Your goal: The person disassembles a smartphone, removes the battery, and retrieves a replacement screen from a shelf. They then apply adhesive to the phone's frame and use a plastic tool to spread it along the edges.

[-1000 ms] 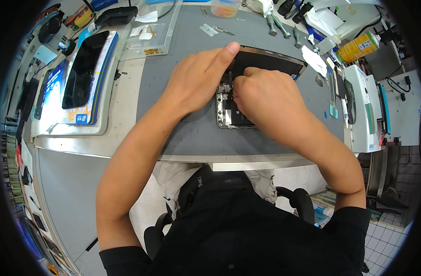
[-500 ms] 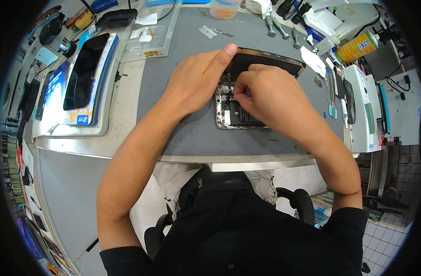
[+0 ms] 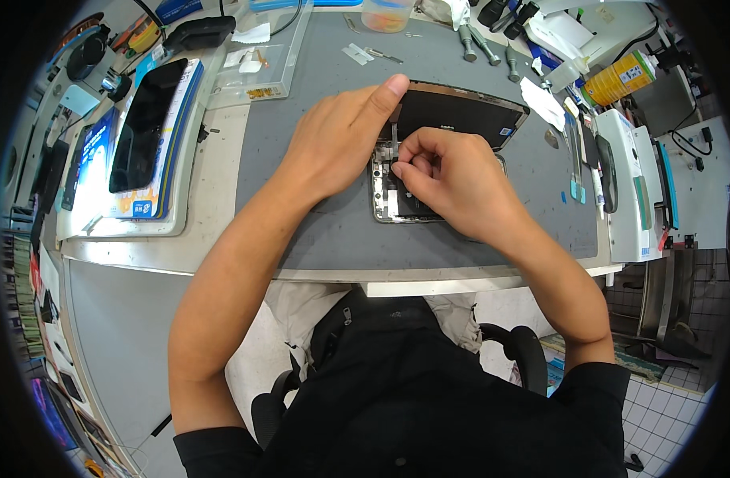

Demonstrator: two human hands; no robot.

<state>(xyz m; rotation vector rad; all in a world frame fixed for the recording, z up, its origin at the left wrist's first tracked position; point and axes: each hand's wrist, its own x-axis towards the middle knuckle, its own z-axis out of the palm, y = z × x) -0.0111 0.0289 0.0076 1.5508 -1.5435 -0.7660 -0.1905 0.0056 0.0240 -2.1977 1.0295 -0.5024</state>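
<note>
An opened phone lies on the grey mat [image 3: 317, 239]: its screen panel [image 3: 461, 107] is raised at an angle behind the body [image 3: 385, 199], which shows metal parts and a dark interior. My left hand [image 3: 341, 131] grips the left end of the raised screen, thumb at its top edge. My right hand [image 3: 453, 179] is over the body with index finger and thumb curled at a thin flex cable [image 3: 394, 147] joining screen and body; whether it grips the cable I cannot make out.
A second phone [image 3: 146, 119] lies on stacked pads on the left, beside a clear plastic tray [image 3: 273, 84]. Several screwdrivers [image 3: 480, 44], a yellow can [image 3: 620, 80], white scraps and tweezers [image 3: 576, 151] lie at the back and right. A plastic cup [image 3: 385, 12] stands at the back.
My right hand has shifted slightly left and its fingers have turned from a fist to a visible pinch near the cable. My left hand stays on the screen.
</note>
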